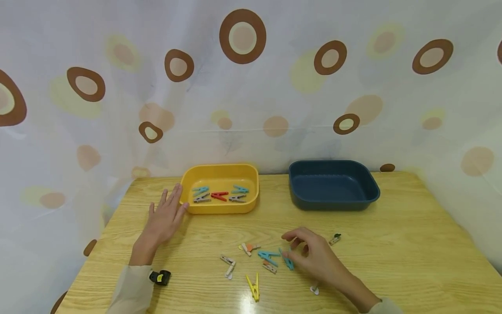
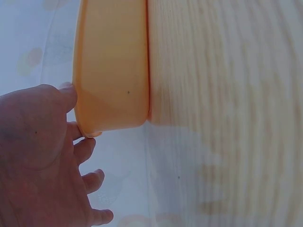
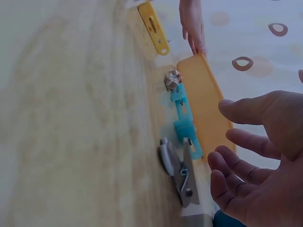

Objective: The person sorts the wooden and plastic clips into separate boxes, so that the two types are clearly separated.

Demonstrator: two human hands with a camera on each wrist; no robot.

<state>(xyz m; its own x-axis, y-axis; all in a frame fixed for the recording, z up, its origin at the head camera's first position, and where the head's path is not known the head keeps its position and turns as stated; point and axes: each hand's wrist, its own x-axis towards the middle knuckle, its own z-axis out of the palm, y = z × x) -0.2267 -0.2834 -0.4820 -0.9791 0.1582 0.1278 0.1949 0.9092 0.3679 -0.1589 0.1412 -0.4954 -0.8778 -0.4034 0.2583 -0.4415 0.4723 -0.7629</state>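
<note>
My left hand [image 1: 164, 218] rests against the left end of a yellow plastic bin [image 1: 219, 210], fingers spread; in the left wrist view its thumb [image 2: 68, 98] touches the bin's rim. Inside lie a red clothespin [image 1: 219, 196] and several light blue and grey ones. My right hand [image 1: 315, 257], fingers bent loosely around nothing, hovers beside a light blue clothespin [image 1: 288, 262]; the right wrist view shows a gap between thumb and fingers. Another light blue clothespin [image 1: 268, 255] lies just left of it, and a yellow clothespin [image 1: 254, 288] nearer the front.
Small wooden clothespins with decorations are scattered about: one [image 1: 228, 265] at left, one [image 1: 248, 249] behind, one [image 1: 269, 267] amid the blue pair, one [image 1: 335, 239] beyond my right hand. A dark blue bin [image 1: 335, 206] stands at the back right, before a patterned curtain [image 1: 274, 96].
</note>
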